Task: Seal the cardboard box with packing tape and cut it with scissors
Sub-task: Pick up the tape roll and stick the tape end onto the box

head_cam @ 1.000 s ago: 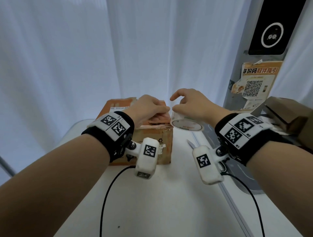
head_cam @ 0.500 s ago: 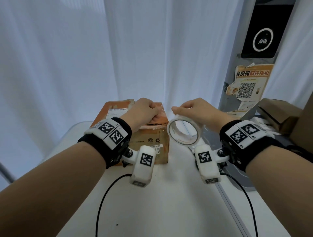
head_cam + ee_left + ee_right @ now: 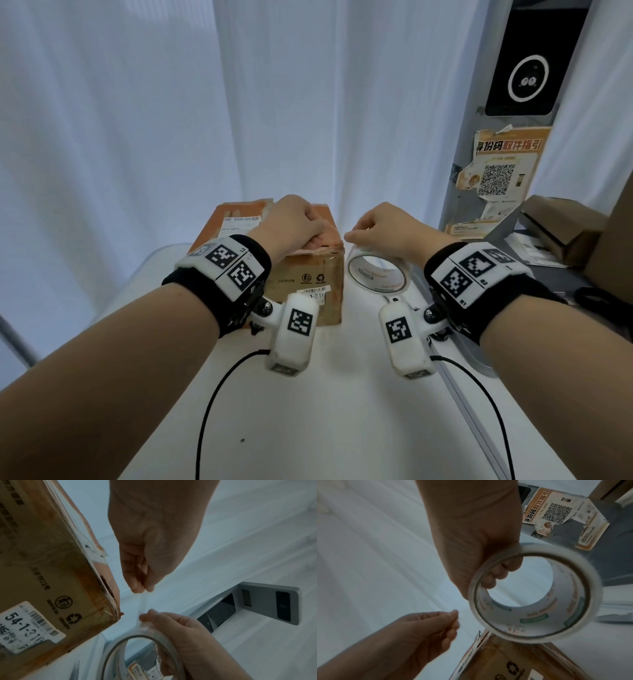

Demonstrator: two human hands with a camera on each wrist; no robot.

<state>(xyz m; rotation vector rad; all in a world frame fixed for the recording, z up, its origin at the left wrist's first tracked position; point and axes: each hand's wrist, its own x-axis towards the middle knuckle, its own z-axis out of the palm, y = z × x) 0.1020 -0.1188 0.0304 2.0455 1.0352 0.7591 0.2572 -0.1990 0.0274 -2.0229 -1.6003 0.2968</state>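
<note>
A brown cardboard box (image 3: 305, 277) with a white label stands on the white table (image 3: 342, 411). My left hand (image 3: 322, 236) hovers at the box's top right edge and pinches the free end of the clear tape (image 3: 143, 601) between thumb and finger (image 3: 135, 586). A short strip runs from that pinch to the tape roll (image 3: 376, 274). My right hand (image 3: 356, 236) grips the roll just right of the box, upright, with fingers (image 3: 494, 574) through its core (image 3: 536, 595). The box's corner (image 3: 505, 662) lies below the roll. I cannot make out scissors.
A grey post with a QR-code poster (image 3: 496, 178) and a black device (image 3: 524, 78) rises at the right. Brown boxes (image 3: 561, 229) lie beyond it. White curtains hang behind. Black cables (image 3: 212, 411) trail across the near table.
My right hand lifted the tape roll off the table and turned it upright beside the box. The left hand stayed at the box's top right edge; both hands now sit nearer to me.
</note>
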